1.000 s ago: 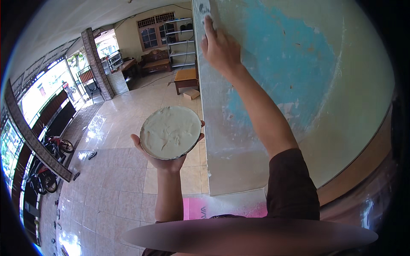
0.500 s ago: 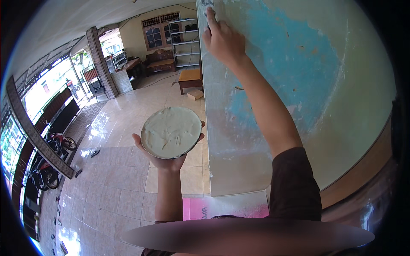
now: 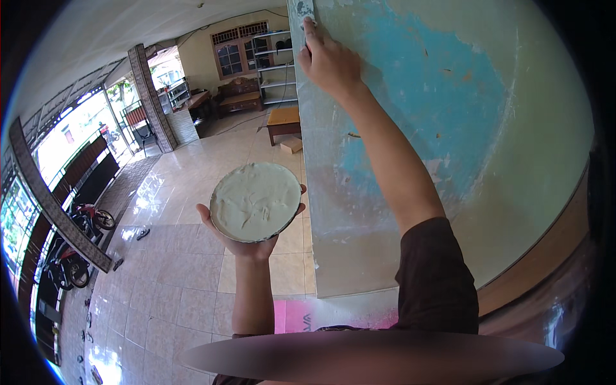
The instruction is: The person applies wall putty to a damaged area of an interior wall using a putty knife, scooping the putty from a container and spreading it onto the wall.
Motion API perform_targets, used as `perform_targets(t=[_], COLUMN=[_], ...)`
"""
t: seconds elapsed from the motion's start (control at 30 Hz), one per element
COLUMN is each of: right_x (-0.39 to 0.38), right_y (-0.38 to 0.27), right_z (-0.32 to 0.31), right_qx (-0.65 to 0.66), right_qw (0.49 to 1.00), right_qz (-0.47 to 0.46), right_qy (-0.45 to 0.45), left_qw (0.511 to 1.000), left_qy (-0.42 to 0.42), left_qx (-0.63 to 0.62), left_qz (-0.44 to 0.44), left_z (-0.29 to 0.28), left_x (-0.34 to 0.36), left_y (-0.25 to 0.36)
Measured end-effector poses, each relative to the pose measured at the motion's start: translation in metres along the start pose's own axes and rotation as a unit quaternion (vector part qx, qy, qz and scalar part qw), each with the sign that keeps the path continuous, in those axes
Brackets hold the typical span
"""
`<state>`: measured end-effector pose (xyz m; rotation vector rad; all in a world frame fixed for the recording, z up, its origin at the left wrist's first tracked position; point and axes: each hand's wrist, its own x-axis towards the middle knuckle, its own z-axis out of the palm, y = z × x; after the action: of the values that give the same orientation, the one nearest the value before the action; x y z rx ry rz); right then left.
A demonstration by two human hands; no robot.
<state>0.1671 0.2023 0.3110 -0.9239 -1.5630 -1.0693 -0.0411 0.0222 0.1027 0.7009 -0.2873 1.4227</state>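
Tiled floor (image 3: 192, 282), pale beige, glossy with window glare. Standing on it: low wooden table (image 3: 283, 122) near the wall corner, small box (image 3: 292, 145) just beside it, wooden bench (image 3: 239, 102) and metal shelf rack (image 3: 277, 67) farther back, motorbikes (image 3: 77, 244) at left.

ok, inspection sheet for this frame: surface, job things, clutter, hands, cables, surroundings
surface: wall, pale skim coat with blue paint patches showing.
job things: round pan full of white putty; scraper flat against the wall's top edge.
clutter: pink sheet on the floor by the wall.
hands: left hand cups the pan from below; right hand presses the scraper.
cables: nothing seen.
surroundings: tiled floor, low table, shelves, motorbikes at left.
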Motion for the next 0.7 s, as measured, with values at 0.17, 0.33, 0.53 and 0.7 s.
perform_targets(t=[0.17, 0.33, 0.53, 0.7], right_x=[-0.045, -0.019, -0.013, -0.051], right_y=[-0.004, -0.001, 0.008, 0.005], right_z=[0.01, -0.007, 0.002, 0.002], right_qx=[0.074, 0.051, 0.037, 0.07], right_qw=[0.997, 0.999, 0.999, 0.997], right_qz=[-0.016, 0.001, -0.004, -0.031], right_qy=[0.033, -0.002, -0.022, 0.012], left_qw=[0.999, 1.0, 0.997, 0.997], left_qy=[-0.027, -0.01, -0.036, -0.034], left_qx=[-0.015, -0.004, -0.064, -0.065], left_qz=[-0.004, 0.001, -0.005, 0.0], left_z=[-0.008, -0.004, -0.004, -0.003], left_x=[-0.006, -0.004, -0.001, -0.006], left_y=[0.008, 0.005, 0.003, 0.007])
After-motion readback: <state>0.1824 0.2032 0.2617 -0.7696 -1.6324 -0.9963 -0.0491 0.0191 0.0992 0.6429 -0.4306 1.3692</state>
